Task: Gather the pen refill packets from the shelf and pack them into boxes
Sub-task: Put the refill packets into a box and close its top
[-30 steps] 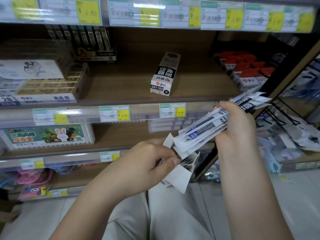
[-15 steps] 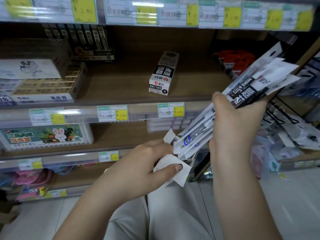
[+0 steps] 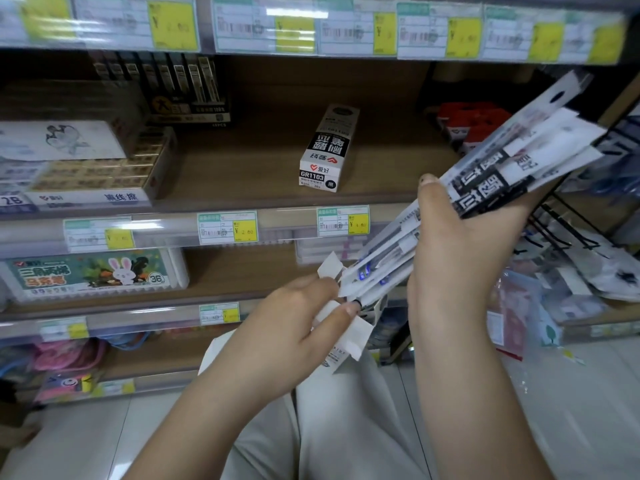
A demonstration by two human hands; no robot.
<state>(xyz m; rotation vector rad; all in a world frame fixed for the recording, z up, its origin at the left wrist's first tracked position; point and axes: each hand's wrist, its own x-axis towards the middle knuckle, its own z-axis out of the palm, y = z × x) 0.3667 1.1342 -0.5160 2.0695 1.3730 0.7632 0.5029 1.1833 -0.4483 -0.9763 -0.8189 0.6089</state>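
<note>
Packets (image 3: pixel 491 188) of pen refills are bunched in my right hand (image 3: pixel 460 244), which grips them around the middle. The bunch slants, with its black-and-white top ends fanned out up high and its bottom ends pointing down into a small white box (image 3: pixel 346 327). My left hand (image 3: pixel 294 320) holds that box, with my thumb pressed on its open flap. I cannot tell how far the packets have gone into the box. Both hands are in front of the wooden shelf (image 3: pixel 263 168). On that shelf, above my left hand, lies another white and black refill box (image 3: pixel 325 150), closed and alone. To the left of it sits a tray of erasers (image 3: pixel 100 171). Below the shelf, a crayon case (image 3: pixel 93 271) with a bunny on it sits on the next board down.
</note>
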